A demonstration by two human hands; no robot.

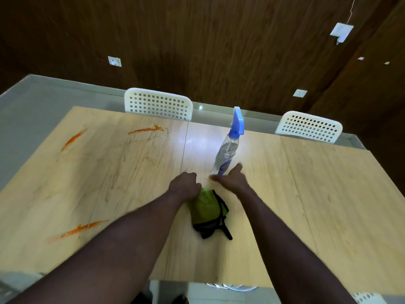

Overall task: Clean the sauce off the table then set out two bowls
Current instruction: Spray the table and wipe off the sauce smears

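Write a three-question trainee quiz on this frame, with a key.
1. True or false: the left hand grips the green cloth.
2. Multiple choice: the right hand is nearest to A) a bowl, B) the spray bottle, C) a chair.
3. Fill in: the orange sauce smears lie on the person's ___ half of the table.
Key: 1 true; 2 B; 3 left.

No text, brand or number can be read. A blue label is seen low on the spray bottle (227, 150), but its print is blurred.
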